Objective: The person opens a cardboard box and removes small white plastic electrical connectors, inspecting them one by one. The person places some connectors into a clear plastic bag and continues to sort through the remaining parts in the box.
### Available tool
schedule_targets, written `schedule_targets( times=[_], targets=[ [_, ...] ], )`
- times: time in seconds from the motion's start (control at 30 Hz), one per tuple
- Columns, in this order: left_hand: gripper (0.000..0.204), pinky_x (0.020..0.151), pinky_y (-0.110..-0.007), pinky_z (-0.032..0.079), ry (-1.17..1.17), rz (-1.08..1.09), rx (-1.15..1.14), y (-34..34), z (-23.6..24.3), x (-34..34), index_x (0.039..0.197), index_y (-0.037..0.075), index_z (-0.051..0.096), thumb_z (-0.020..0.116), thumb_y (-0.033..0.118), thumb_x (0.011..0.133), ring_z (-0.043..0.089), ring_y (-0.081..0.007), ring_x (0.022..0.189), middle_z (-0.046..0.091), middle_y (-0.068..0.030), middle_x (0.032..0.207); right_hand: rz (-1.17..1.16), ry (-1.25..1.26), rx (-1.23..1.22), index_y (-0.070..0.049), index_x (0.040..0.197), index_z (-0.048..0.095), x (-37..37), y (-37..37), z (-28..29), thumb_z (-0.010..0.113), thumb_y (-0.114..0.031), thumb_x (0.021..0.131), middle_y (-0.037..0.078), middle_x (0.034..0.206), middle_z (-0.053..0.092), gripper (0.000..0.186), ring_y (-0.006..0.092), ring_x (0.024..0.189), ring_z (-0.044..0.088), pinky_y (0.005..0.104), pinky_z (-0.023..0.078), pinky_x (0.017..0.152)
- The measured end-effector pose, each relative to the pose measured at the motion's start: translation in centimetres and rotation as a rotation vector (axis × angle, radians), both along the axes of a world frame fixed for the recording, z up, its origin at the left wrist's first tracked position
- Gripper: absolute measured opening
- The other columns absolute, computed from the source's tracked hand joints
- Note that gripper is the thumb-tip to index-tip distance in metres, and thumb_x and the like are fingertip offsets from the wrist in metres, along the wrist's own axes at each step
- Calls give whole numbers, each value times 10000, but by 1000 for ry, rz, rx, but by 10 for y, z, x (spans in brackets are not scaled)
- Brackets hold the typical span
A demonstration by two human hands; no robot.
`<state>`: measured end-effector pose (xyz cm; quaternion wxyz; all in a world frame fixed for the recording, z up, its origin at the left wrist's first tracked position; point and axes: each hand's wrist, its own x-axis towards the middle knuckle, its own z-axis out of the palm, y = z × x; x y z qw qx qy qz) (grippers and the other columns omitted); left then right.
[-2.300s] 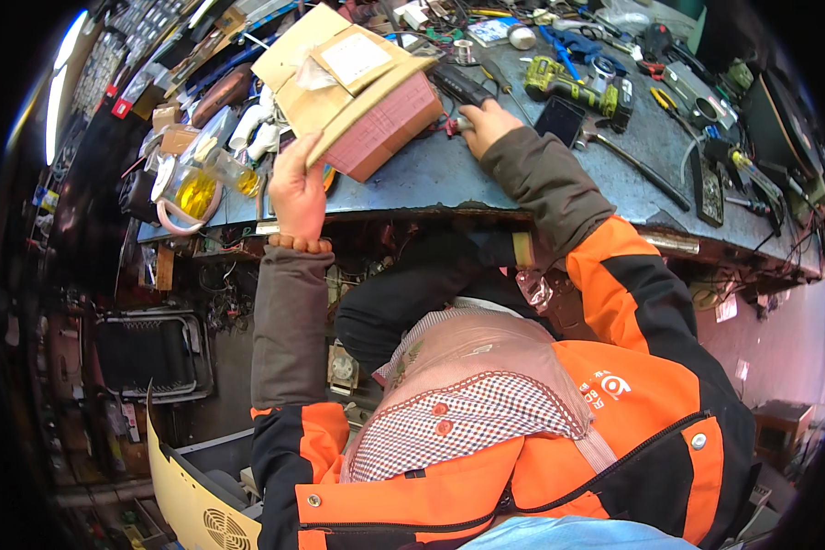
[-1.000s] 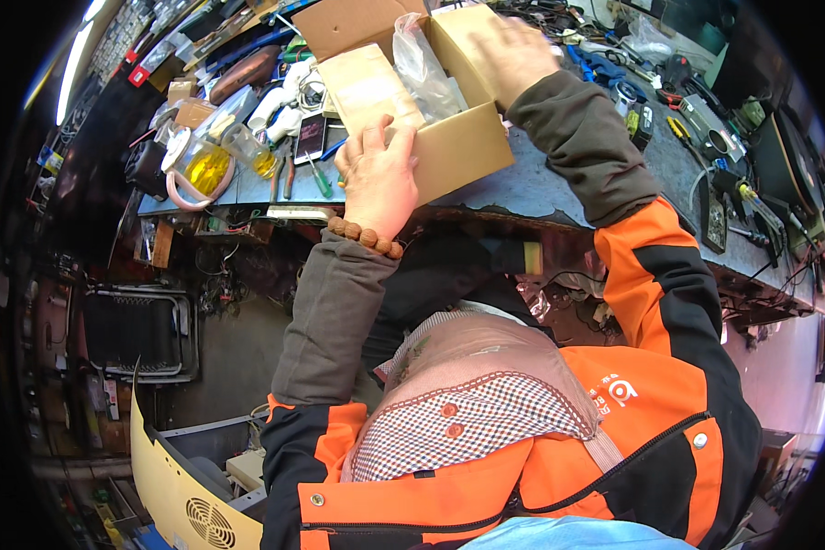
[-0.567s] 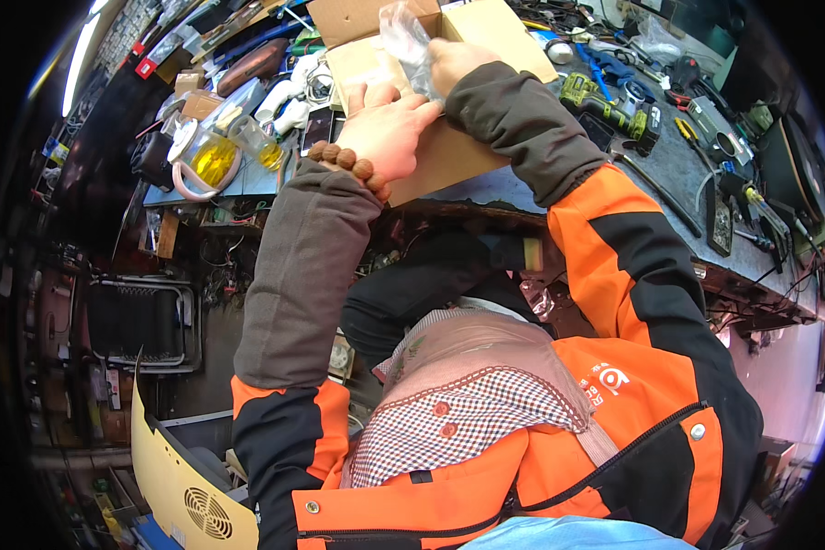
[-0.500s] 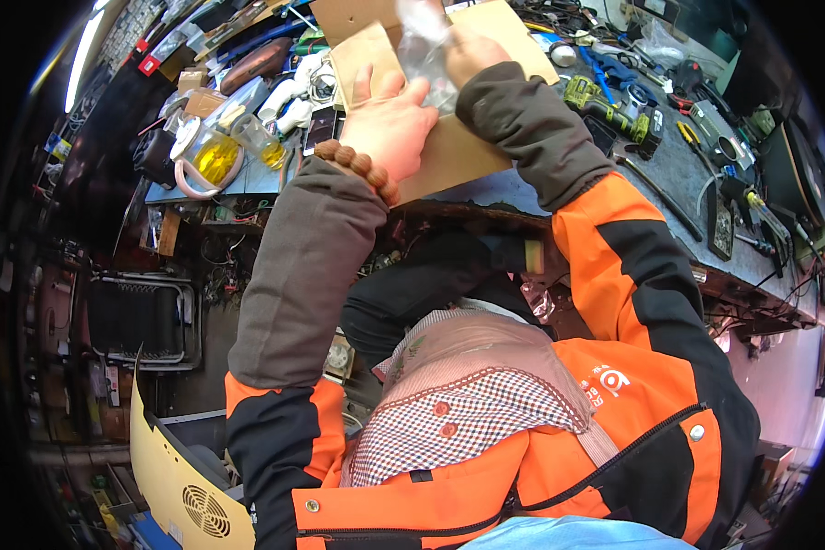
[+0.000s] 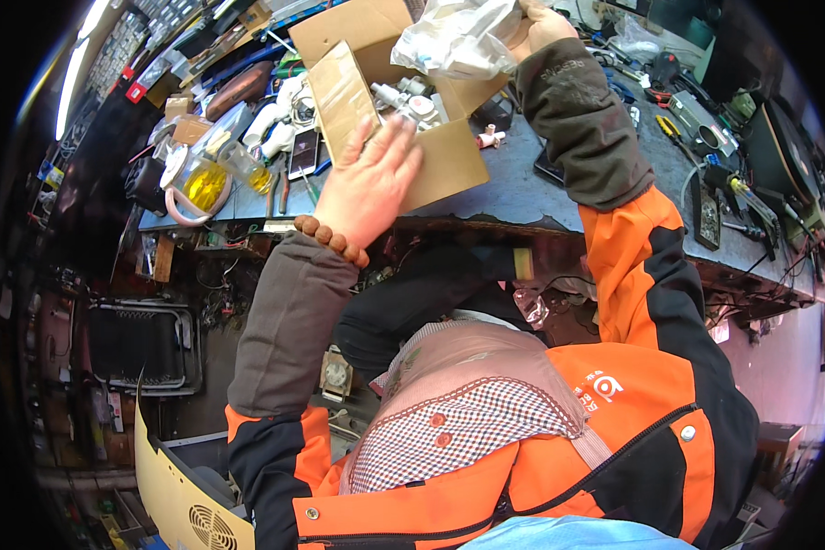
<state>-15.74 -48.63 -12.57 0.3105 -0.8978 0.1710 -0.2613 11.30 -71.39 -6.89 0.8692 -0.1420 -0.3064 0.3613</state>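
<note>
An open cardboard box point(image 5: 445, 170) stands on the bench in front of me, its flaps spread. Inside it lie several white and grey plastic fittings point(image 5: 414, 99). My left hand point(image 5: 376, 179) rests with fingers stretched out against the near left side of the box, by a taped flap point(image 5: 337, 92). Above the box's far right corner, my right hand point(image 5: 543, 29) grips a crumpled clear plastic bag point(image 5: 458, 38) with whitish contents I cannot make out. A small pink-and-white part point(image 5: 490, 137) lies on the bench just right of the box.
To the left stand a glass pot of yellow liquid point(image 5: 206, 186) and a phone point(image 5: 303, 153). Pliers point(image 5: 284, 188) lie close by. Yellow-handled pliers point(image 5: 669, 128) and cables crowd the right side. The bench's front edge point(image 5: 504, 220) runs below the box.
My right hand has moved right with the plastic bag, uncovering the fittings in the box. My left hand has shifted slightly down and left. The drill on the right no longer shows.
</note>
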Motion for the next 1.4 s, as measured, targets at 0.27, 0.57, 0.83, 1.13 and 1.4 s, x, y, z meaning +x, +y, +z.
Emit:
schedule_targets(
  times=[0.27,0.57,0.83,1.13,1.4],
  targets=[
    [960,1178,-617,328,-112,169,-346,17,-28,28,1623,291,406,864,426,790,479,-362,1415,457,-151,1594,-188,-84,-52,-2,1479,537,-63,-43,5,429,-453,1110,207,1375,682,592,404,1257,655,558,471,1147],
    [735,1097,-521,449,-226,231,-601,13,-39,55,1529,257,529,827,251,857,514,-375,1368,470,-140,1553,-552,71,-470,16,1445,528,-60,-27,-61,395,-273,1140,203,1389,664,440,385,1257,656,577,474,1143],
    [476,916,-442,498,-445,-52,-850,-63,-76,-14,1292,46,670,806,88,838,603,-353,1022,602,-147,1225,109,-117,-239,15,1344,631,-9,-39,-106,547,-219,1066,196,1289,718,373,350,1239,674,583,468,1144],
    [459,861,-328,601,552,-323,-2528,-82,-109,33,1372,27,587,775,92,958,722,-203,1063,706,-105,1267,302,-129,-224,7,1463,548,-9,-24,-135,618,-138,1011,177,1388,669,480,342,1290,643,549,460,1153],
    [477,794,-295,634,188,-264,-2591,-88,-125,40,1320,10,569,758,-84,892,736,-196,1006,706,-112,1196,-362,-610,-222,-14,1453,570,14,-71,-90,689,-237,983,181,1399,647,534,326,1321,610,486,445,1163]
  ],
)
